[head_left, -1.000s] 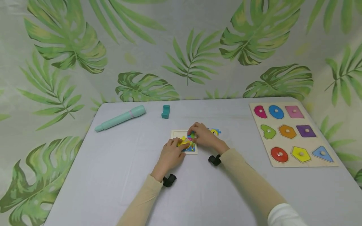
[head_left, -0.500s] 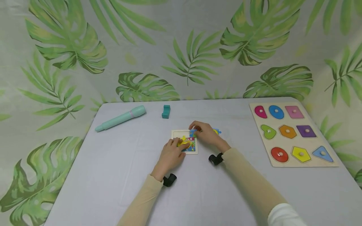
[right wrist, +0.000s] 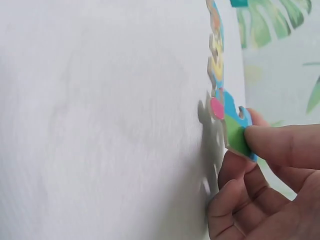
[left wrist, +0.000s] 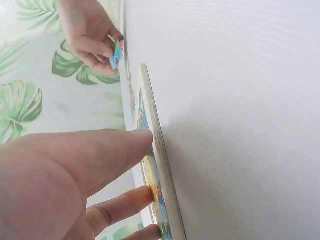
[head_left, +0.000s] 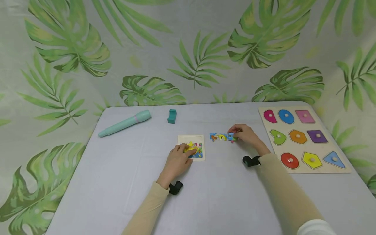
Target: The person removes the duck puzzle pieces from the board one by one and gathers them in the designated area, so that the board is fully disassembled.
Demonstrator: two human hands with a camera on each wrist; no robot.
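Note:
My left hand [head_left: 177, 162] rests its fingertips on a small framed jigsaw puzzle [head_left: 182, 139]. Colourful pieces fill the lower part of its wooden frame; bare wood shows along the top, and my fingers hide part of the picture. In the left wrist view, my thumb [left wrist: 115, 150] touches the puzzle near its edge. To the right, my right hand [head_left: 246, 136] pinches a blue and green puzzle piece [right wrist: 235, 132] with a pink tab between thumb and fingers. That piece is tilted, just off the right end of a row of loose puzzle pieces [head_left: 221, 137].
A mint-green tube-shaped object [head_left: 124, 123] lies at the back left. Near it is a small teal block [head_left: 172, 116] with a notch. A knobbed shape puzzle board [head_left: 299, 153] lies at the right. A leaf-print cloth [head_left: 194, 49] hangs behind the table.
My right hand has lifted the blue and green piece out of the framed puzzle and carried it right, past the loose pieces. My left hand has stayed in place.

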